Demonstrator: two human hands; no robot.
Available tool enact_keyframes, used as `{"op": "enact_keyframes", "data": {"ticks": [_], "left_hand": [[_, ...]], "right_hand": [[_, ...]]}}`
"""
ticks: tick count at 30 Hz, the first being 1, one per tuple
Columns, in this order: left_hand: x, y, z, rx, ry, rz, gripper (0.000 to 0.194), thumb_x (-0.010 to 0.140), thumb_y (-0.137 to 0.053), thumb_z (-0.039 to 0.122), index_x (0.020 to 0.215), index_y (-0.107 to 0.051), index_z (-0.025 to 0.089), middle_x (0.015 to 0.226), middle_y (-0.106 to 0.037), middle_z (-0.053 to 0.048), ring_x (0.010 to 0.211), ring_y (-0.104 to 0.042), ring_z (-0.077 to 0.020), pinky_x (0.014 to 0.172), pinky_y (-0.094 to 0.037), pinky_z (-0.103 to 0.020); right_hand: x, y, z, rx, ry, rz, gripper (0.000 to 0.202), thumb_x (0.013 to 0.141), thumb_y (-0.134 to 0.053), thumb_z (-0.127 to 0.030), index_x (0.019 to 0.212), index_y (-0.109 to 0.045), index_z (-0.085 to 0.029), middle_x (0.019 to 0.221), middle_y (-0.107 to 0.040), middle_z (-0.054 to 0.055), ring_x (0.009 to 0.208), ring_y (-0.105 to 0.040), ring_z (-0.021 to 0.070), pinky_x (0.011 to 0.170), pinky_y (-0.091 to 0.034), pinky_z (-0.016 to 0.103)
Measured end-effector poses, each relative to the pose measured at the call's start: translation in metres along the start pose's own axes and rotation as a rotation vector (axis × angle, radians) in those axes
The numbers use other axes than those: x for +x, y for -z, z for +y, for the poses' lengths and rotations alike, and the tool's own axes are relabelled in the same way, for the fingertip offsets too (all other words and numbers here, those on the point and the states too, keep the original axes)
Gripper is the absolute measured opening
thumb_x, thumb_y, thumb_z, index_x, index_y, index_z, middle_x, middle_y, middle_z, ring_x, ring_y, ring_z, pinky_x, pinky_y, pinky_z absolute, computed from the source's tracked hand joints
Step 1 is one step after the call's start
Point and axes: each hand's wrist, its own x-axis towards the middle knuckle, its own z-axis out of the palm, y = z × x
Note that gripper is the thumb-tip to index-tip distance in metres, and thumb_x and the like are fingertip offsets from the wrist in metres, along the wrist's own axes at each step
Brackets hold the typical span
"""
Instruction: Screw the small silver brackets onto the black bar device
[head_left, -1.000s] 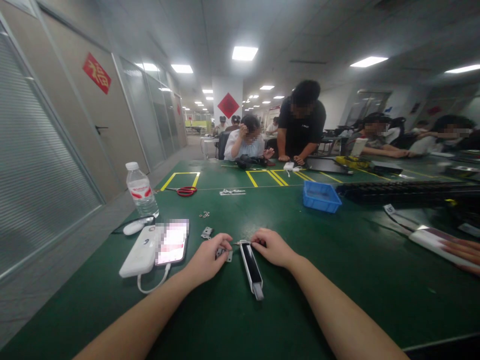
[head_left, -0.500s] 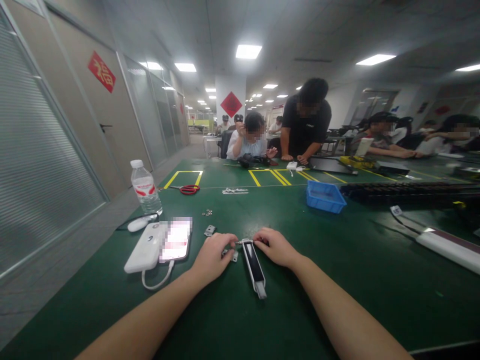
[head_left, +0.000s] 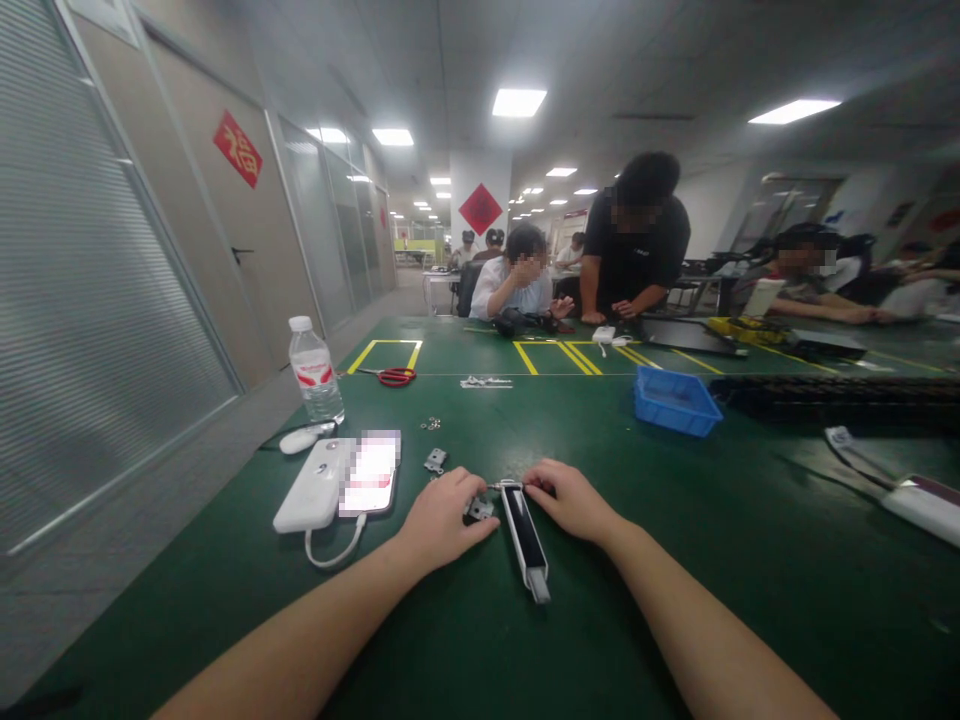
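Note:
A slim device (head_left: 525,530) with a white frame, glossy black face and grey near end lies lengthwise on the green table. My left hand (head_left: 446,515) is left of it, thumb spread from the fingers, over a small metal bracket (head_left: 480,510). A thin metal piece (head_left: 493,486) lies between those fingertips and the device's far end. My right hand (head_left: 570,500) has its fingers curled in a pinch at the device's far right corner; what they grip is hidden. Another metal bracket (head_left: 435,459) rests beyond my left hand.
Left are a white power bank (head_left: 307,495), a lit phone (head_left: 371,475) and a water bottle (head_left: 316,375). Small rings (head_left: 431,424), red-handled scissors (head_left: 395,376) and a blue bin (head_left: 675,400) lie farther off. Two people (head_left: 637,240) are across the table.
My left thumb has moved away from its fingers, and the hand now spreads over the bracket. My right hand stays at the device's corner. The view has shifted slightly left.

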Motion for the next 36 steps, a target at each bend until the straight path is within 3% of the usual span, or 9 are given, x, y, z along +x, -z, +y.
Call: {"op": "enact_keyframes", "data": {"ticks": [9,18,36], "left_hand": [[0.000,-0.001,-0.004,-0.053,0.008,0.056,0.034,0.068,-0.055,0.013,0.101,-0.055,0.020,0.098,-0.060,-0.004,0.095,-0.055,-0.0220,0.086,-0.042,-0.035],[0.000,-0.003,-0.008,-0.085,0.009,0.070,0.029,0.074,-0.060,0.025,0.103,-0.057,0.019,0.104,-0.061,-0.007,0.101,-0.054,-0.0249,0.092,-0.041,-0.039],[0.004,-0.003,-0.012,-0.243,-0.010,0.071,0.020,0.072,-0.062,0.016,0.092,-0.058,0.018,0.094,-0.059,-0.004,0.093,-0.055,-0.0205,0.084,-0.044,-0.033]], "right_hand": [[-0.001,0.000,0.002,0.005,-0.006,-0.003,0.013,0.082,-0.051,-0.015,0.081,-0.063,-0.018,0.075,-0.054,0.002,0.071,-0.050,0.0145,0.065,-0.040,0.027],[-0.001,0.001,0.001,0.000,-0.007,0.001,0.014,0.084,-0.051,-0.018,0.082,-0.064,-0.018,0.076,-0.056,0.003,0.071,-0.051,0.0145,0.066,-0.040,0.027],[-0.001,0.000,-0.007,0.011,0.034,-0.009,0.013,0.086,-0.050,-0.016,0.082,-0.062,-0.018,0.079,-0.059,0.003,0.076,-0.054,0.0161,0.070,-0.041,0.028]]}}
